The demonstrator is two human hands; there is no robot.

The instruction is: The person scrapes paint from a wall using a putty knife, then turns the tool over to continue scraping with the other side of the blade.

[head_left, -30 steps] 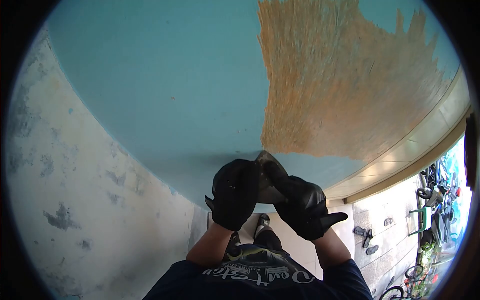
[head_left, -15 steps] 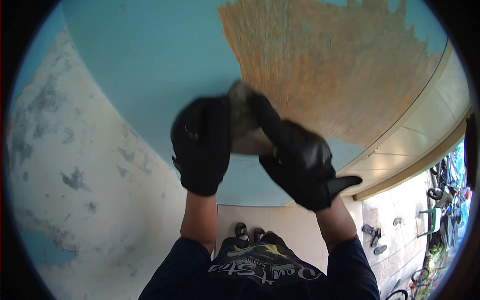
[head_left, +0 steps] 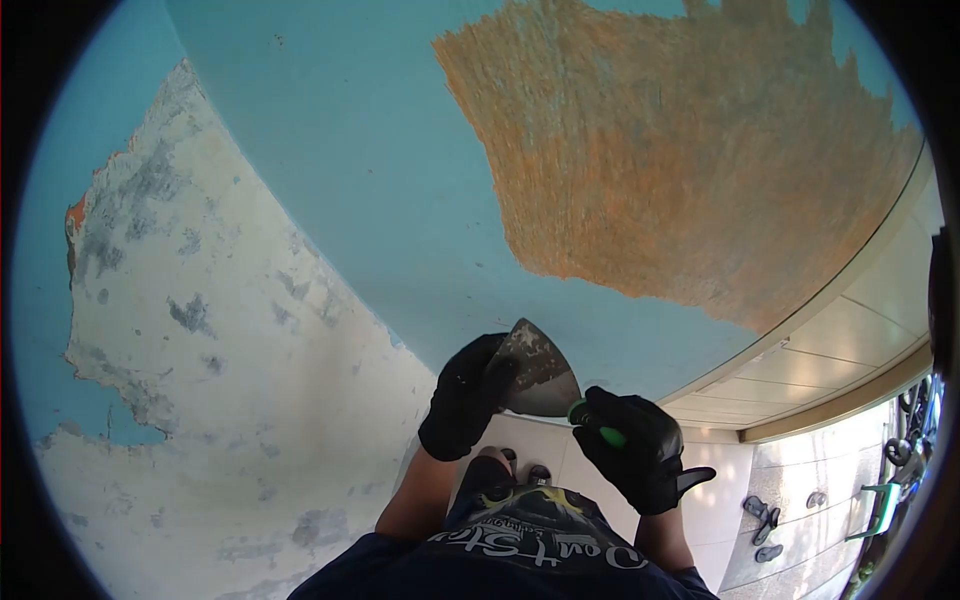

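Observation:
A wide-bladed putty knife (head_left: 541,377) is held in front of my body, its grey metal blade patchy with residue. My right hand (head_left: 637,455), in a black glove, is closed around its green handle (head_left: 612,437). My left hand (head_left: 463,398), also gloved in black, has its fingers closed at the left side of the blade. Part of those fingers is hidden behind the metal. Both hands are apart from the blue-painted surface (head_left: 350,170), which carries a large scraped brown patch (head_left: 660,160) above and to the right.
To the left, a wall (head_left: 250,400) shows whitish, grey-stained areas where the blue paint is gone. Pale tiled floor (head_left: 715,500) lies below my feet. At the right are sandals (head_left: 762,515), a green-and-white stool (head_left: 880,510) and parked motorbikes (head_left: 905,445).
Both hands and the putty knife have come down in view, away from the painted surface. My hands are farther apart, and the blade and green handle now show clearly.

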